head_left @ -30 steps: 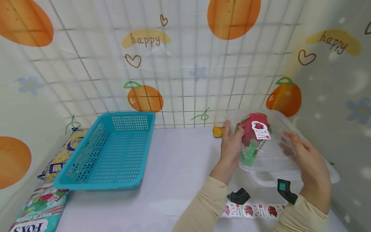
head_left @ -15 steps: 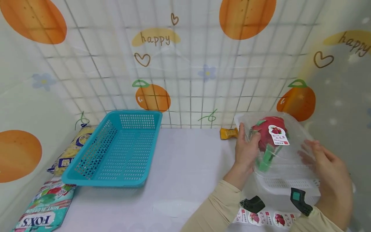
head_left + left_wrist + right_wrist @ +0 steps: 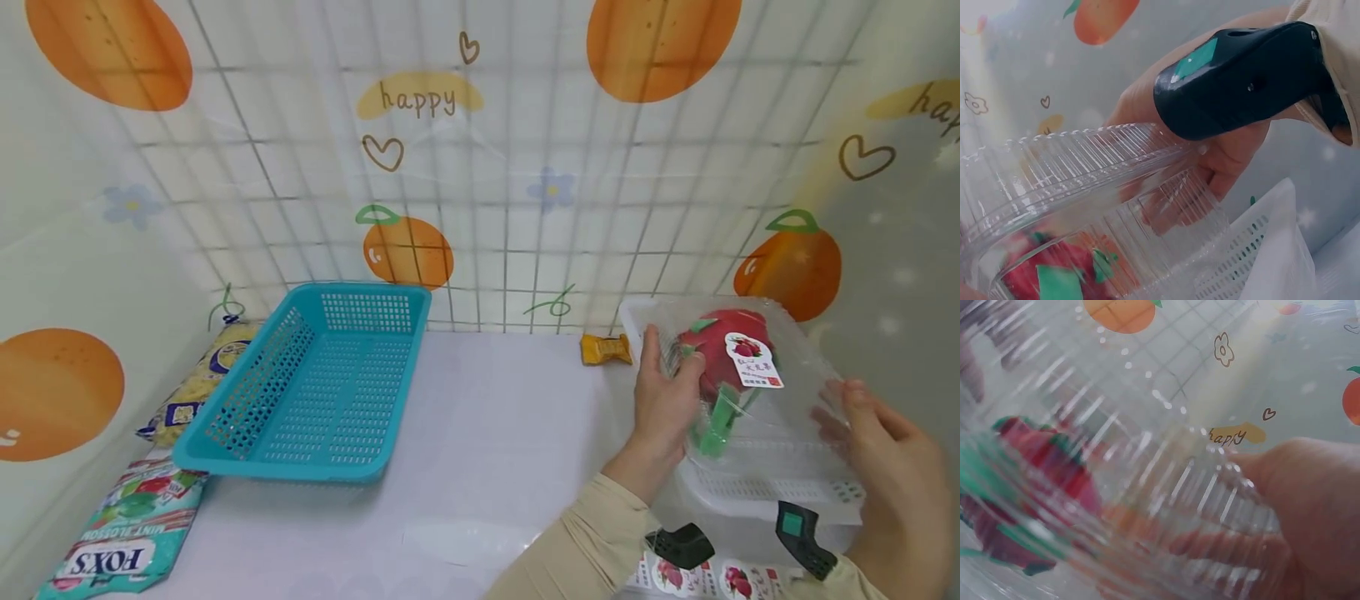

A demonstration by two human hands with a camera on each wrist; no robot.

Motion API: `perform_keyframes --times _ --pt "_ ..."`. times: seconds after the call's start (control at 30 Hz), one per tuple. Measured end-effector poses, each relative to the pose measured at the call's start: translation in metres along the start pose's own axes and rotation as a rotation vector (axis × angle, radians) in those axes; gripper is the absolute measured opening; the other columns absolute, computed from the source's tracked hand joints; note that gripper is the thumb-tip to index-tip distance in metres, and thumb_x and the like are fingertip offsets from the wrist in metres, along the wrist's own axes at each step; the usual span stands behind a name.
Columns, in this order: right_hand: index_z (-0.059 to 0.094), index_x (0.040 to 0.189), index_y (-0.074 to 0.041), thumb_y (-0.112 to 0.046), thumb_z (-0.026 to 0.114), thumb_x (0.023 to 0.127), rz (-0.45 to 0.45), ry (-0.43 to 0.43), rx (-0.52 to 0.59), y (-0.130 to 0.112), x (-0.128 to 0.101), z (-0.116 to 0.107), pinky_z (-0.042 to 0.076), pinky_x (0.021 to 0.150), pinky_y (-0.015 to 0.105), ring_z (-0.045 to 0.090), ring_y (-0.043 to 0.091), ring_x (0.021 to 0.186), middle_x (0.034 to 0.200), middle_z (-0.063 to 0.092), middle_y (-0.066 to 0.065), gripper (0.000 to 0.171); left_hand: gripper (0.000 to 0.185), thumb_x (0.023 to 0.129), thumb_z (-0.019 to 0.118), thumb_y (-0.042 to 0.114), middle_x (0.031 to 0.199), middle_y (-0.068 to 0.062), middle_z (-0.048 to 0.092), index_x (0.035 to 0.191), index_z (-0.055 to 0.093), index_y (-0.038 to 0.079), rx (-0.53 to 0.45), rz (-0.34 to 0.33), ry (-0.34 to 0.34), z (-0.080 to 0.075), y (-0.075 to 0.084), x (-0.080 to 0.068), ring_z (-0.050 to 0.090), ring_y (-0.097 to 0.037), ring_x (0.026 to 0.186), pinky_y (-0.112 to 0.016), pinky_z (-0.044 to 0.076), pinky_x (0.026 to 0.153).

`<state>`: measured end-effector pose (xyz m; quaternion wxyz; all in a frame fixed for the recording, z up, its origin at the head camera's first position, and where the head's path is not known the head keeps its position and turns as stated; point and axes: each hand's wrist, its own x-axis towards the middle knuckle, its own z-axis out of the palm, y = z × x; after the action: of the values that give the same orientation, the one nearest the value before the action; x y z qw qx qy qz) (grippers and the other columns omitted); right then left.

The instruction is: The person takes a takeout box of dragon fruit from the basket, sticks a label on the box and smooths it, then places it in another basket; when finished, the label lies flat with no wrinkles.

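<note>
A clear ribbed plastic box [image 3: 795,417] holds a red dragon fruit [image 3: 723,354] with green tips and carries a white label [image 3: 753,360] on its lid. My left hand [image 3: 663,392] grips the box's left side, thumb on the lid. My right hand [image 3: 877,442] grips its right side, fingers showing through the plastic. The box hangs just above a white perforated basket [image 3: 765,492]. In the left wrist view the right hand [image 3: 1229,156] curls round the box's rim [image 3: 1085,169] above the fruit [image 3: 1054,269]. The right wrist view is blurred: fruit [image 3: 1041,481] behind ribbed plastic [image 3: 1166,487].
A blue perforated basket [image 3: 277,467] sits empty at the left. Beside it lie a yellow bag [image 3: 198,387] and a FOX'S mint bag [image 3: 127,542]. A small orange packet [image 3: 606,348] lies by the back wall. A strip of fruit stickers [image 3: 720,577] lies at the near edge.
Both hands have carried the box a little to the right, over the white basket. Their hold on it is unchanged, and the view has shifted.
</note>
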<state>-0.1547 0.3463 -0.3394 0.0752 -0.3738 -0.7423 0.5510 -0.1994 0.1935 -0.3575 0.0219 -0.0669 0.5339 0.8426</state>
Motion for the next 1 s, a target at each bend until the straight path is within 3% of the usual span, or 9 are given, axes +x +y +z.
perform_keyframes --times 0.43,0.63,0.73,1.0 --pt "0.023 0.163 -0.03 -0.073 0.035 0.093 0.019 0.044 0.016 0.006 0.002 -0.004 0.011 0.125 0.064 0.026 0.034 0.156 0.171 0.02 -0.004 0.083 0.066 0.093 0.069 0.025 0.158 0.009 0.041 0.153 0.043 0.034 0.086 -0.004 -0.012 0.005 -0.004 0.003 0.036 -0.021 0.147 -0.053 0.034 0.121" --pt "0.029 0.161 -0.026 -0.066 0.035 0.099 -0.028 0.05 -0.029 0.007 0.005 0.001 0.019 0.125 0.06 0.031 0.037 0.153 0.169 0.026 0.005 0.074 0.062 0.093 0.069 0.027 0.156 0.009 0.045 0.15 0.047 0.033 0.131 0.005 0.01 0.003 -0.006 0.008 0.038 -0.019 0.146 -0.049 0.032 0.123" --pt "0.029 0.162 -0.024 -0.067 0.036 0.099 -0.03 0.043 -0.031 0.009 0.005 0.0 0.015 0.124 0.066 0.029 0.04 0.154 0.169 0.025 0.008 0.076 0.06 0.094 0.067 0.028 0.156 0.008 0.046 0.151 0.047 0.031 0.142 0.014 0.004 0.003 -0.009 0.007 0.038 -0.02 0.147 -0.05 0.029 0.124" --pt "0.028 0.162 -0.025 -0.071 0.035 0.096 -0.009 0.055 -0.007 0.009 0.008 -0.004 0.012 0.124 0.066 0.027 0.037 0.155 0.169 0.026 0.005 0.08 0.065 0.098 0.061 0.031 0.161 0.012 0.035 0.157 0.036 0.027 0.169 0.038 -0.078 0.006 -0.014 0.006 0.03 -0.015 0.151 -0.048 0.026 0.125"
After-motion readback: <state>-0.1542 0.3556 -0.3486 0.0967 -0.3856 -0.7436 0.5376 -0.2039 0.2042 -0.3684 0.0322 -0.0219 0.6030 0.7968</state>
